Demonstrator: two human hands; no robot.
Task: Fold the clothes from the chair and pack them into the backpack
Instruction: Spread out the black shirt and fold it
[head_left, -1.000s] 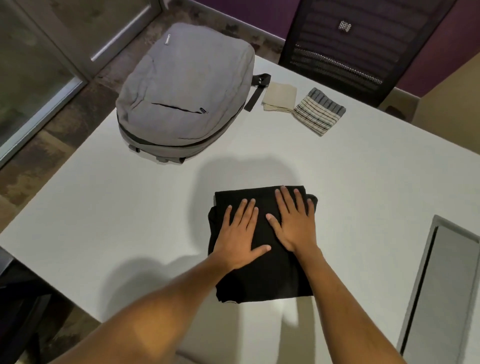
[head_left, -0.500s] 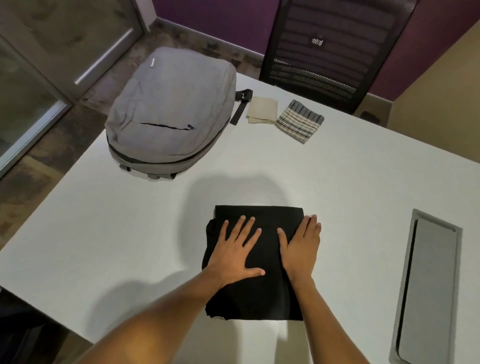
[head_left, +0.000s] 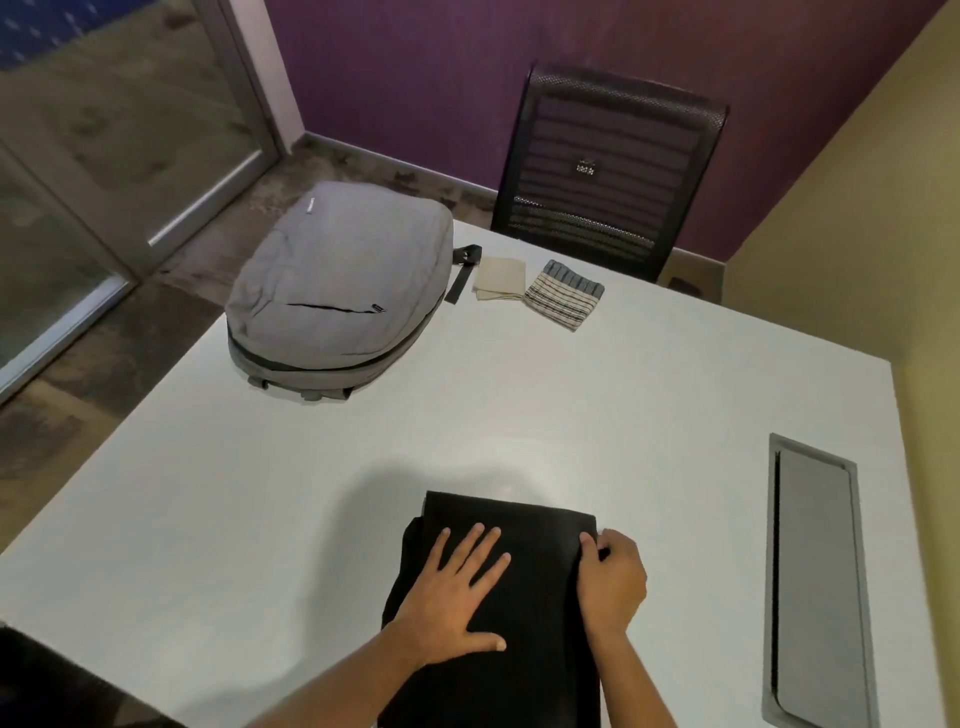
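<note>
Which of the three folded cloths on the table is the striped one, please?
The striped cloth lies farthest right by the chair, touching the plain cream cloth; the black garment is plain and under both hands.

There is only one view, from a camera worn on the person's head. It looks forward and steeply down on the white worktop from the near edge. The two hands, the left hand and the right hand, are closest to the lens, at the bottom of the picture. The backpack and the chair lie farther, on the far side. The wide angle bends the worktop edges and also takes in floor and walls.
</note>
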